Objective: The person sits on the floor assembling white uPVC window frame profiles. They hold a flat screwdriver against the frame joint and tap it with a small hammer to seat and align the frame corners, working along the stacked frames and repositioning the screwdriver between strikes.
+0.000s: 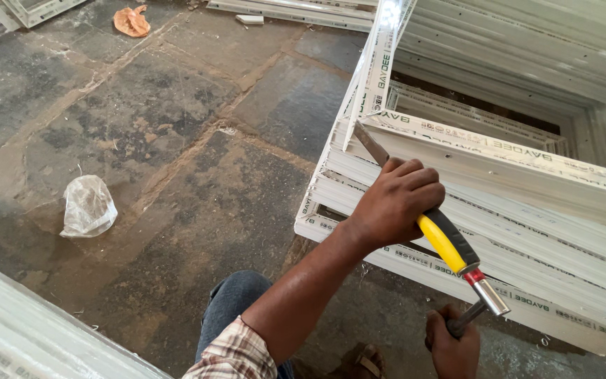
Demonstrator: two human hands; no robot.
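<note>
Chisel, yellow-and-black-handled with steel blade [435, 228], gripped tight in left hand [395, 202], tip at corner of stacked white plastic window frames [499, 210]. Right hand [452, 345] closed on dark hammer handle [466, 319] below chisel's butt. Best: keep blade flat along joint, strike lightly and squarely, fingers clear.

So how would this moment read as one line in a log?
left hand: grips chisel, blade at corner of white frame stack | right hand: holds hammer by chisel's end | floor: plastic bag

Stone floor [142, 140]: stacked white frames [527, 231], plastic bag [88, 205].
</note>
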